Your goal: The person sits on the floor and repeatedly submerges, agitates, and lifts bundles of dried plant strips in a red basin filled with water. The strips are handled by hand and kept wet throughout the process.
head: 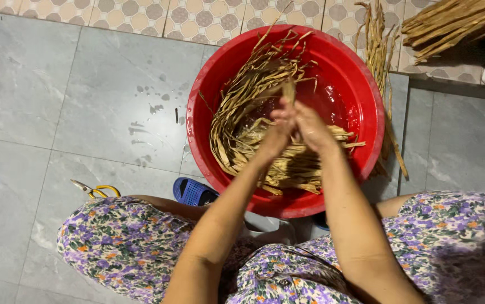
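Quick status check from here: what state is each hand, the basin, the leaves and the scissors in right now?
Left hand: closed on a dried leaf strip, over the basin.
Right hand: pressed against the left, gripping the same strip.
Red basin: upright, holding water and soaking strips.
Dry bundle: on the floor, outside the basin.
Scissors: lying on the floor, unused.

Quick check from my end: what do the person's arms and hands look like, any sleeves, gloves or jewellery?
Both forearms are bare up to the elbows, with no sleeves in view. The left hand and right hand wear no gloves, and no rings, bracelets or watch show. Both hands look wet and glossy. The only clothing in view is a floral garment in purple, green and orange over the knees.
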